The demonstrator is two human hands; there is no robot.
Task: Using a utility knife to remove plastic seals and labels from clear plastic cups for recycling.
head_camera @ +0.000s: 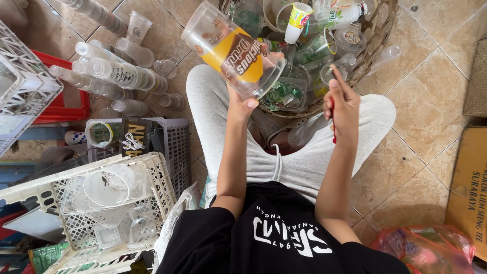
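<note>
On a tiled floor, seen from my head camera, I sit cross-legged amid sorted plastic: my left hand [242,104] has its fingers clamped on the base of a clear plastic cup with an orange label [232,49], raised above my lap and tilted toward the wicker basket [378,43] ahead. My right hand [342,104] pinches a thin red tool [333,124], fingers closed around it, just beside the cup but not touching it. By my judgement the work is midway: the orange label is still on this cup, and the basket holds a heap of mixed cups and lids, while stacked clear cups [109,71] lie on the floor to my left and a white crate [162,175] nearer me holds clean-looking clear cups. A red plastic bag [431,248] sits at lower right.
</note>
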